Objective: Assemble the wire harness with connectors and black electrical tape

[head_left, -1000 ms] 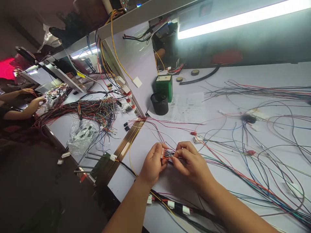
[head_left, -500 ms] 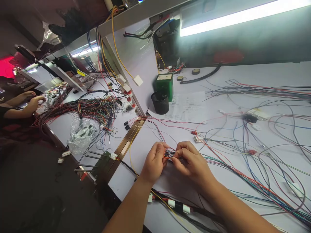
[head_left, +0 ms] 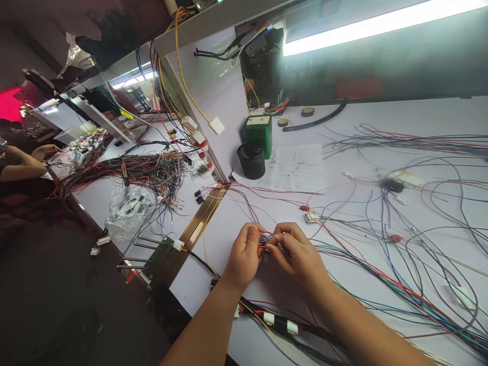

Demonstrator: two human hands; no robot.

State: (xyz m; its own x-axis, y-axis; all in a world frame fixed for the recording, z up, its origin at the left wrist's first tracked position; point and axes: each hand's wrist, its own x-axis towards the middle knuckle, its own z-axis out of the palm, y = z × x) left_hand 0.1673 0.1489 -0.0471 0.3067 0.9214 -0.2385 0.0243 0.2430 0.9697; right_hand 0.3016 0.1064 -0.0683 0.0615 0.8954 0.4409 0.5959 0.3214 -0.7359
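Near the front of the white bench, my left hand (head_left: 246, 251) is closed around the end of a wire bundle (head_left: 265, 239), its thumb on top. My right hand (head_left: 293, 249) pinches the same wires just to the right, thumb against bent fingers. Only a short stretch of thin dark and orange wires shows between the two hands. What the left palm covers is hidden. From behind the right hand, the green, red and dark wires (head_left: 366, 267) run off toward the lower right edge. Under my forearms lies a black-wrapped harness (head_left: 281, 323) with white pieces on it.
A black mesh cup (head_left: 251, 161) and a green box (head_left: 260, 134) stand behind my hands, beside a printed sheet (head_left: 295, 168). Loose wires with connectors spread over the right side. At left are a wire heap (head_left: 148, 173), a plastic bag (head_left: 127, 211) and a co-worker's arm (head_left: 23, 165).
My hands have drawn slightly closer together, leaving less of the bundle showing between them. Far left, the co-worker's arms have shifted back toward the left edge.
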